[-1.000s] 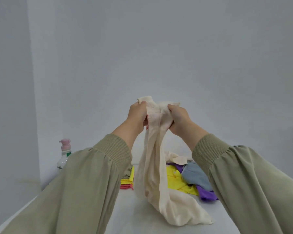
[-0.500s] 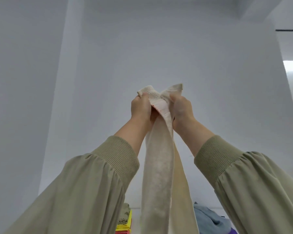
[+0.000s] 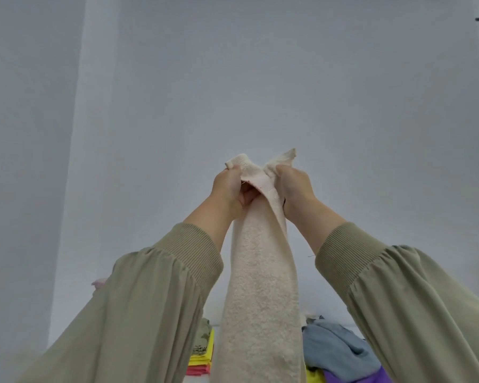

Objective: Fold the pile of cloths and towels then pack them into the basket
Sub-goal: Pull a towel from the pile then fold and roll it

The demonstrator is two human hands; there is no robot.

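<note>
High before the plain grey wall (image 3: pixel 260 78), left hand (image 3: pixel 228 189) and right hand (image 3: pixel 293 186), fingers curled, pinch the top corners of a long cream terry towel (image 3: pixel 260 286) hanging narrow

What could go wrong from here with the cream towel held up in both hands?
The left hand and right hand grip the cream towel at its top, close together, so it hangs bunched; the fold may come out crooked. It hangs between the folded stack and blue cloth; swinging could disturb them.

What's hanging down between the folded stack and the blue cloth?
The cream towel hangs between the folded stack and the blue cloth, in the head view.
</note>
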